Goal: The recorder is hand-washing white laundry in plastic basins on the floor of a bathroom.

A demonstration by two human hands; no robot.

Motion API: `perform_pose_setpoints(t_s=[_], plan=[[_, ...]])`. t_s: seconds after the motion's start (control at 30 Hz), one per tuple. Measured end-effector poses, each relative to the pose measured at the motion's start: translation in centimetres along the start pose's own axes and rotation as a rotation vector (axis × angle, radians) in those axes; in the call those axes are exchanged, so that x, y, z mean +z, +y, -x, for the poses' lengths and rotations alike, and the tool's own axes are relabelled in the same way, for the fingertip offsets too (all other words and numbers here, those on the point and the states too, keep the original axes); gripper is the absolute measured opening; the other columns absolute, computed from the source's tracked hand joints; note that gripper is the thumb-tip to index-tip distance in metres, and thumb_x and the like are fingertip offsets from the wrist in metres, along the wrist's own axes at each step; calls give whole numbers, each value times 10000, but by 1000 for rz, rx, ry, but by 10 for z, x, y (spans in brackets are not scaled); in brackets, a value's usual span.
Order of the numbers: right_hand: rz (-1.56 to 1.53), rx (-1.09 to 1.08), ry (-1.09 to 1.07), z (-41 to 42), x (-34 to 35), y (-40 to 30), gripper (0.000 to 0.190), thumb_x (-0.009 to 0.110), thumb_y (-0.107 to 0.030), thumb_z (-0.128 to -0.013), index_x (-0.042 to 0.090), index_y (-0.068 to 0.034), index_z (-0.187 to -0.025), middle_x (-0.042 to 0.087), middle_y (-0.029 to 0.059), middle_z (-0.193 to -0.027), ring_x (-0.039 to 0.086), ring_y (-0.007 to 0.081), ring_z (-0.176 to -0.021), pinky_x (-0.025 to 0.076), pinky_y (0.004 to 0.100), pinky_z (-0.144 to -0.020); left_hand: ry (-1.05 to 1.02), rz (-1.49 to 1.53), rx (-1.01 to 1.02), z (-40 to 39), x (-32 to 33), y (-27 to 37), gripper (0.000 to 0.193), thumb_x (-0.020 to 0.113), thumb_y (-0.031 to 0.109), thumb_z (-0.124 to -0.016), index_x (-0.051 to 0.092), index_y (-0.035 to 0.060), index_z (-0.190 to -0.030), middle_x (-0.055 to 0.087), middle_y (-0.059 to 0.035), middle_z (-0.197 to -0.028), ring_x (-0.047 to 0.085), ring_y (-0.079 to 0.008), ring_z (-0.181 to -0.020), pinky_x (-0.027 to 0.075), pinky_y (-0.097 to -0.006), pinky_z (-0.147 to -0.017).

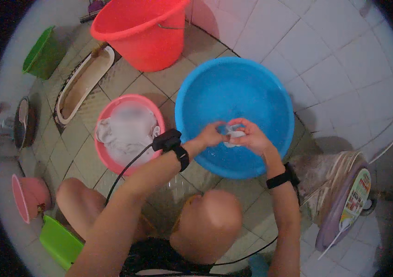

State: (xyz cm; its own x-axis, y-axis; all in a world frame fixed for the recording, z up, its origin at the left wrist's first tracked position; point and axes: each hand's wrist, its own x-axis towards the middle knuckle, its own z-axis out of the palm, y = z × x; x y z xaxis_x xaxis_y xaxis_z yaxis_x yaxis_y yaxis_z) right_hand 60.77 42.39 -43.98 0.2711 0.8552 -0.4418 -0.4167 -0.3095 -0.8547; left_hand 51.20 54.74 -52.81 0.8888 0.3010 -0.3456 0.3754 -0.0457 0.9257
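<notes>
A big blue plastic basin (234, 74) stands on the tiled floor before me. Over its near part, my right hand (250, 136) grips a small wet white cloth (235, 138). My left hand (214, 134) is at the cloth's left side, its fingers blurred; whether it pinches the cloth is unclear. To the left is a pink basin (101, 157) holding white cloths (127, 130), partly under whitish suds. Both wrists wear black straps with cables.
A red bucket (148, 45) stands behind, near the tiled wall. A squat toilet (85, 86) is set in the floor at left. Green tubs (45, 55), a small pink tub (33, 197) and a dark basin (26, 128) line the left. At right stands a lidded purple and whitish container (338, 197).
</notes>
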Motion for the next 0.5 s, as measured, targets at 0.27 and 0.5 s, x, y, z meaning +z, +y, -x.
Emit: perform_pose_setpoints(t_s=[0.27, 0.5], plan=[[938, -21, 480, -12, -25, 43, 326, 566, -30, -621, 519, -63, -942, 561, 80, -792, 541, 150, -653, 440, 246, -539, -8, 499, -312, 15, -10, 52, 297, 566, 126, -644, 537, 7, -915, 564, -63, -798, 542, -180, -697, 445, -304, -582], [-187, 147, 302, -1, -21, 26, 278, 524, -136, -680, 504, -8, -926, 528, 142, -923, 530, 288, -813, 455, 406, -665, 90, -441, -139, 23, -27, 59, 409, 593, 223, -571, 517, -44, -871, 566, -169, -800, 566, -272, -716, 458, -345, -578]])
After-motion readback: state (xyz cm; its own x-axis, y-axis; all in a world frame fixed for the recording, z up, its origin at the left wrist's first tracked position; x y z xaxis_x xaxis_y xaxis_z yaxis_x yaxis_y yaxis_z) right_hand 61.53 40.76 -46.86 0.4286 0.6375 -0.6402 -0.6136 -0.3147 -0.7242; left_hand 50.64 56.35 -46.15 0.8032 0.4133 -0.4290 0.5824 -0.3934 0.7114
